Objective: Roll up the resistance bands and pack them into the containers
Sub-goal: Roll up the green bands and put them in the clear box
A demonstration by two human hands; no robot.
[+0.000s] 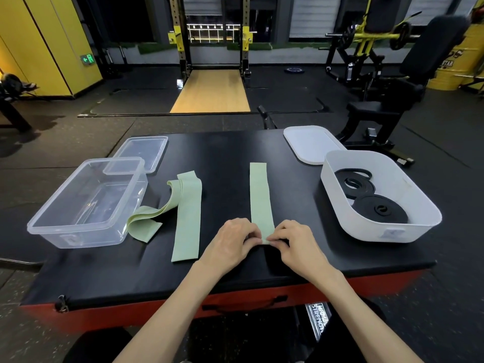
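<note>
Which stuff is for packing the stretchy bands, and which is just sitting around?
For the job: green band being rolled by left hand and right hand; flat green band; crumpled green band; clear container; white container; rolled black bands; clear lid; white lid.
Just lying about: squat rack; weight bench; yellow barrel; weight plate.

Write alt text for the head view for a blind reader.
The left hand and right hand pinch the near end of a green band on a black table. More green bands lie beside an empty clear container; a white container holds rolled black bands.
</note>
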